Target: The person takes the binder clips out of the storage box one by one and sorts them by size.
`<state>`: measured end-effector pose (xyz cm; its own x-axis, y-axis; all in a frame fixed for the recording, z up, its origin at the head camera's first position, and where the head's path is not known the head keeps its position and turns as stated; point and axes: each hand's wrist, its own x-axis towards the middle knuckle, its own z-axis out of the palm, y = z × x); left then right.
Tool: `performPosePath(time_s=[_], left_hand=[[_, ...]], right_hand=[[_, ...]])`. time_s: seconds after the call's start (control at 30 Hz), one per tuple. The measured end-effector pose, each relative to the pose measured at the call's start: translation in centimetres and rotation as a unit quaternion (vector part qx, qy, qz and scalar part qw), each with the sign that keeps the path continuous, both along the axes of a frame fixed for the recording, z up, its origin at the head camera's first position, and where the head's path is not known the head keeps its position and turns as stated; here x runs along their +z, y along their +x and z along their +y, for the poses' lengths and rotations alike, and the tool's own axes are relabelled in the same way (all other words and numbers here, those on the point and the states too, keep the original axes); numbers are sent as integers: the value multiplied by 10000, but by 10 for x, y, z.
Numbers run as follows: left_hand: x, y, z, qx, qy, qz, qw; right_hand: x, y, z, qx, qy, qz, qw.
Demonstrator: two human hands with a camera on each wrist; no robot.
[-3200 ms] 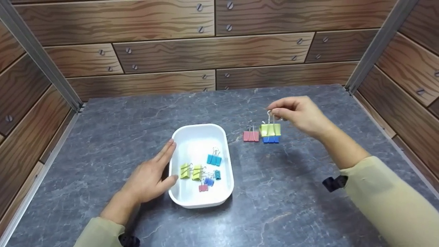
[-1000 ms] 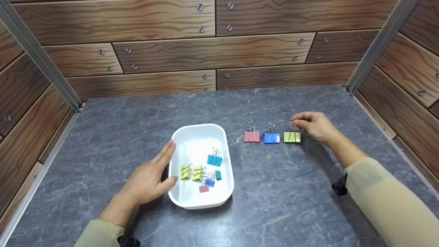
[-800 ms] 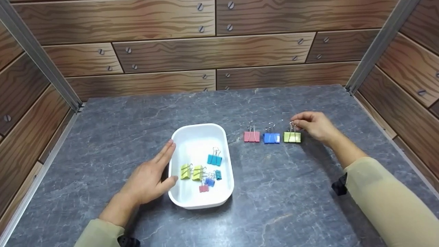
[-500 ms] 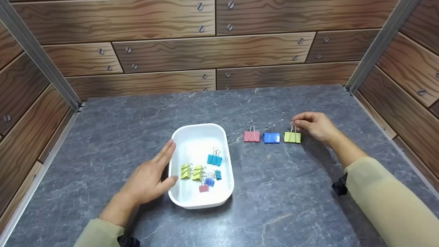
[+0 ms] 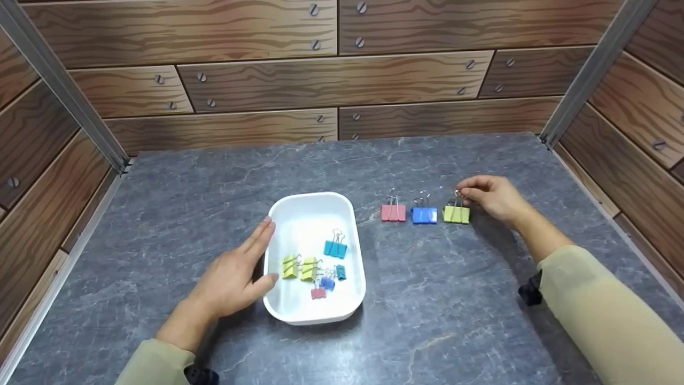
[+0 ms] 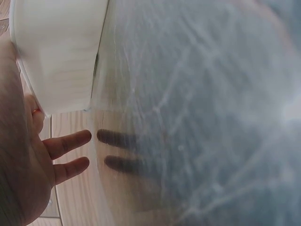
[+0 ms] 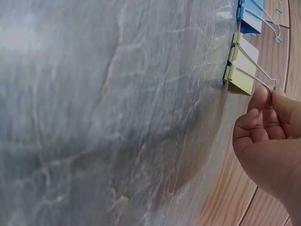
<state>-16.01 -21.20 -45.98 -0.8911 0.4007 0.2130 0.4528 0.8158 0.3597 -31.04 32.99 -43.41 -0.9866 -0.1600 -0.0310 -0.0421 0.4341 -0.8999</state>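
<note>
My right hand pinches the wire handle of a yellow-green binder clip that stands on the table. In the right wrist view the thumb and a fingertip meet on the handle's end of that clip. To its left, in a row, stand a blue binder clip and a pink one. My left hand lies along the left side of a white tray, thumb and fingers touching its rim. In the left wrist view its fingers look straight beside the tray's outer wall.
In the tray lie two yellow-green clips, a larger teal clip, a small dark teal clip, a small blue clip and a small pink clip. Wood-patterned walls enclose the dark marbled table.
Since the first frame, my right hand has carried the yellow-green clip rightward and down onto the table beside the blue clip. Over the last second almost nothing moves; the left hand stays put.
</note>
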Motion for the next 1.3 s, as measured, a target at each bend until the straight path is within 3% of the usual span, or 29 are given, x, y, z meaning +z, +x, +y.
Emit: performPosePath(time_s=[0.37,0.53,0.8,1.03,1.3], left_hand=[[1,0,0,-49,36,31,10000],[1,-1,0,-63,19,28,10000],[1,0,0,-15,10,-90,10000],[1,0,0,-49,4,-51,10000],[1,-1,0,-86,62,-16,9999]], right_hand=[[9,8,4,19,564,188,9982],[19,11,5,-209,858,670,9938],[40,17,-18,-487,611,1306,9883],[58,28,-65,-40,293,1654,9858],[72,42,-124,640,14,1600,9850]])
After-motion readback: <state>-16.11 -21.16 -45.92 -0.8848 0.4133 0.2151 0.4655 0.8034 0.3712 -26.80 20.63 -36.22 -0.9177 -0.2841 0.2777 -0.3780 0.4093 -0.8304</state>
